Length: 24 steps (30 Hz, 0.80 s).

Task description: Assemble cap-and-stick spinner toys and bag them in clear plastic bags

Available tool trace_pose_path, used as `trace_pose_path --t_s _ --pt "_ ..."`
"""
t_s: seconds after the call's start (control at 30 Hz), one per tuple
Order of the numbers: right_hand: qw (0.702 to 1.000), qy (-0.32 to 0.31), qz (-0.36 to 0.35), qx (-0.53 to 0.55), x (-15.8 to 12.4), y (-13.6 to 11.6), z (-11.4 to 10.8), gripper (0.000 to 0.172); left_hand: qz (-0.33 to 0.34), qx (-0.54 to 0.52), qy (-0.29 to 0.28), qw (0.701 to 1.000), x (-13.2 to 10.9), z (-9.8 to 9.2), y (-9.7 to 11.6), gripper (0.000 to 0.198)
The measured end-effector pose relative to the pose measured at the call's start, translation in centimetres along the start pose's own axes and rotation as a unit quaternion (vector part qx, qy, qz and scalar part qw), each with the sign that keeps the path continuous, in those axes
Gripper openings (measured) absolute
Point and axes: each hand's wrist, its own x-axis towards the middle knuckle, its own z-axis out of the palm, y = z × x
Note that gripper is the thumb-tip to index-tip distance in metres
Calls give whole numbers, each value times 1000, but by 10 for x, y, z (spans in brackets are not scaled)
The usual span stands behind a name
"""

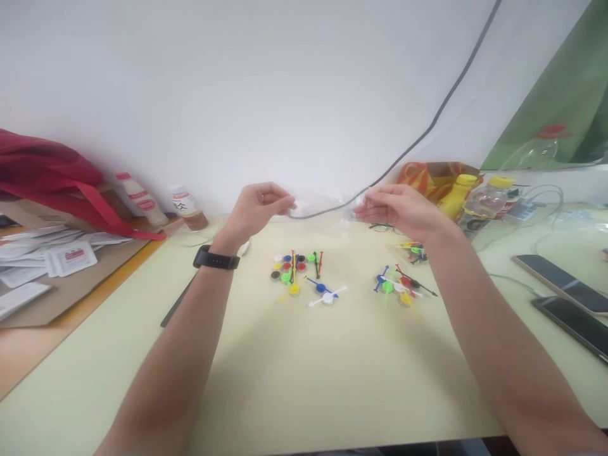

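Both hands are raised over the far part of the table, pinching a clear plastic bag (335, 227) stretched between them; it is nearly invisible against the wall. My left hand (259, 209), with a dark watch on its wrist, grips one side between thumb and fingers. On the other side, my right hand (396, 206) has its fingers pressed together at the plastic. Below lie small colored plastic spinners: a white spinner (327, 297), a blue spinner (321, 288) and a yellow spinner (294, 289), beside loose round discs and sticks (287, 266). A mixed spinner pile (398, 286) lies to the right.
Two bottles (142, 199) and a red bag (52, 168) stand at the back left, near white packets (71, 256) on cardboard. At the right are yellow-capped bottles (487, 199) and two phones (572, 323). A grey cable (432, 123) runs down the wall.
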Motion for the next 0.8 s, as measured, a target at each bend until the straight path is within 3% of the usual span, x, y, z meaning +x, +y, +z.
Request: trace_pose_path --t_s 0.2,0.33,0.5,0.63,0.8 --pt "989 -140 -34 20 -6 -8 12 63 9 -37 -22 999 -5 8 8 39" --pt "972 -225 -72 14 -9 -6 22 81 14 -77 -63 995 -9 23 14 47" --pt "941 -323 -92 48 -5 4 34 108 -6 -157 -73 985 -10 43 14 48" --pt "939 -332 -79 51 -2 7 47 117 6 -166 -42 985 -11 50 12 46" --pt "951 -308 -33 -7 -4 9 57 106 -7 -142 -10 990 -11 52 11 54"
